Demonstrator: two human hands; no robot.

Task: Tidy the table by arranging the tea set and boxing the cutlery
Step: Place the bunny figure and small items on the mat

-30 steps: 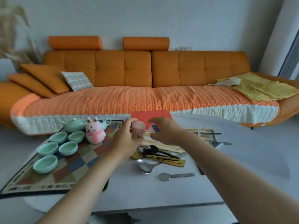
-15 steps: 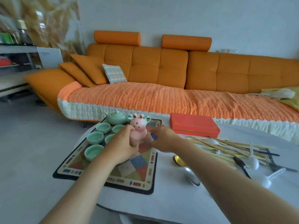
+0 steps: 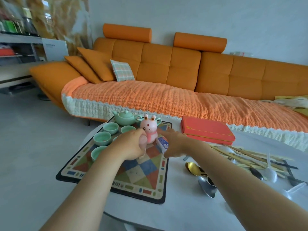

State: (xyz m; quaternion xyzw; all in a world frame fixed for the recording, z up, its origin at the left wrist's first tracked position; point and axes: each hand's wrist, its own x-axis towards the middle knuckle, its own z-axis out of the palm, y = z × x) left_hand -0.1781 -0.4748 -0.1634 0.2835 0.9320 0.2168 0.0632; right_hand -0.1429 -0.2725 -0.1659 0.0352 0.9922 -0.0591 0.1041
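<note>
On the checked mat [image 3: 140, 177] stand a green teapot [image 3: 124, 117], several green cups [image 3: 102, 138] and a pink rabbit figure [image 3: 149, 130]. My left hand [image 3: 129, 145] is closed around a small pink cup-like object just left of the rabbit. My right hand [image 3: 175, 144] holds a small white and blue box [image 3: 162, 144] just right of the rabbit. A closed red box [image 3: 206, 130] lies at the table's far side. Chopsticks [image 3: 243, 155], spoons [image 3: 206, 185] and dark cutlery lie scattered at the right.
The white table [image 3: 183, 214] has a rounded edge close to me. An orange sofa [image 3: 166, 77] with a knitted cover runs behind it. A shelf [image 3: 18, 47] and dried grasses stand at the far left. Grey floor lies to the left.
My view has swung left and nearer to the mat. Both hands have moved with their objects from over the cutlery to either side of the pink rabbit.
</note>
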